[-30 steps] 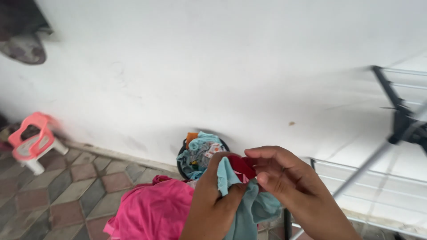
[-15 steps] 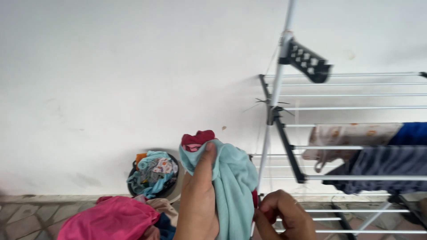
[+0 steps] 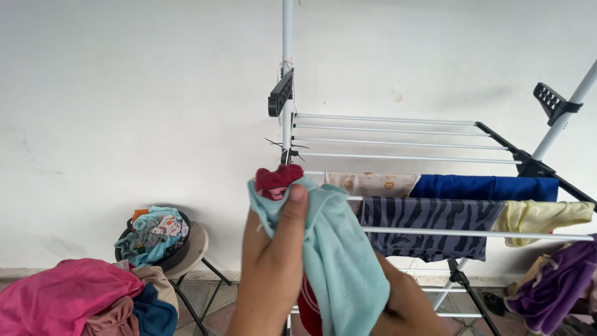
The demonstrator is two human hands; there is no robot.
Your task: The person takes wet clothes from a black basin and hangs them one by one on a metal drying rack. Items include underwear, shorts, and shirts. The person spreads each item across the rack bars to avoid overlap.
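Clearance: bare white wall fills upper left; drying rack (image 3: 398, 134) rails crowd right half | Item: soft teal cloth (image 3: 329, 249) with red trim, lower centre, long axis vertical, hanging down | Left hand (image 3: 270, 274): fingers clamped on its top edge | Right hand (image 3: 404, 305): mostly hidden behind cloth, grip cannot be told.

A white drying rack (image 3: 398, 134) stands against the wall, hung with a blue cloth (image 3: 485, 186), a striped grey garment (image 3: 429, 218) and a pale yellow one (image 3: 541, 214). To the left, a black basket of laundry (image 3: 152, 236) sits on a stool (image 3: 193, 249), beside a pink cloth heap (image 3: 62, 295).
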